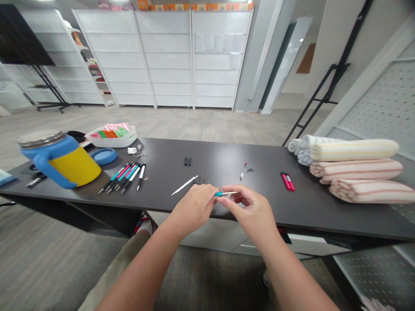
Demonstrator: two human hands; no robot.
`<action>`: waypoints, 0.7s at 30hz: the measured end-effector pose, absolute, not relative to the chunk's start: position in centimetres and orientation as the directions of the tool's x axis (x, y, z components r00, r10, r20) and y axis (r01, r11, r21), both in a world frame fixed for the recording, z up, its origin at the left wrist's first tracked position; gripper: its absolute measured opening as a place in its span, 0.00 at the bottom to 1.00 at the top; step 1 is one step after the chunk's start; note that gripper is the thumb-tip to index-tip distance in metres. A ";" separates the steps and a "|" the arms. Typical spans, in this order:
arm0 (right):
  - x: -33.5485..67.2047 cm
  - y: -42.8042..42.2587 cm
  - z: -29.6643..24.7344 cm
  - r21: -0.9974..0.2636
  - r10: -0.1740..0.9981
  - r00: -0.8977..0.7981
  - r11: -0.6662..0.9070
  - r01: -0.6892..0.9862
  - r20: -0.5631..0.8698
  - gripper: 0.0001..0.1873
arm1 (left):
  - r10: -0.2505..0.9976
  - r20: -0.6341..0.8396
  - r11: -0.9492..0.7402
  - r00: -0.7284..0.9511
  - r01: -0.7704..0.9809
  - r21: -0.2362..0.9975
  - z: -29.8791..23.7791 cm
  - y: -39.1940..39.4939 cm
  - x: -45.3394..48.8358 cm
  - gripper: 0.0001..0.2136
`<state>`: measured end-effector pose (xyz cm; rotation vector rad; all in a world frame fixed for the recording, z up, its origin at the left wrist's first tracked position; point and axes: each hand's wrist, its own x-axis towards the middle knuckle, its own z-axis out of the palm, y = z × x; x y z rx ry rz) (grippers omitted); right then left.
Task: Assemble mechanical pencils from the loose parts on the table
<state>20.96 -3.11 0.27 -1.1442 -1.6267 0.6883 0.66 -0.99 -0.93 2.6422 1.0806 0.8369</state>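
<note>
Over the front edge of the dark table (227,172), my left hand (194,205) is closed around a teal pen part (219,194). A thin white refill (229,192) sticks out of that part to the right, and my right hand (251,207) pinches its far end. Two white refills (184,185) lie just left of my hands. A row of several assembled pens (126,175) lies farther left. Small pen parts (248,169), two black caps (187,161) and two pink pen barrels (287,181) sit on the table behind my hands.
A yellow mug with blue handle (61,162) and a blue lid (103,155) stand at the left. Behind them is a white tray of coloured items (112,134). Rolled striped towels (353,168) are stacked at the right. White shelving lines the far wall.
</note>
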 end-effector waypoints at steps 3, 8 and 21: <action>20.9 -3.3 0.1 -0.878 0.936 -0.025 0.339 0.338 0.352 0.15 | 0.691 0.437 -0.721 0.576 0.596 0.354 -0.8 -0.9 0.7 0.13; 20.7 -3.5 -0.1 -0.849 0.911 -0.029 0.395 0.351 0.412 0.10 | 0.698 0.426 -0.711 0.576 0.625 0.321 -0.8 -1.0 0.9 0.14; 21.2 -2.6 -0.7 -0.752 0.904 -0.044 0.380 0.539 0.425 0.12 | 0.890 0.454 -0.406 0.045 0.532 0.743 0.5 -0.2 -2.6 0.13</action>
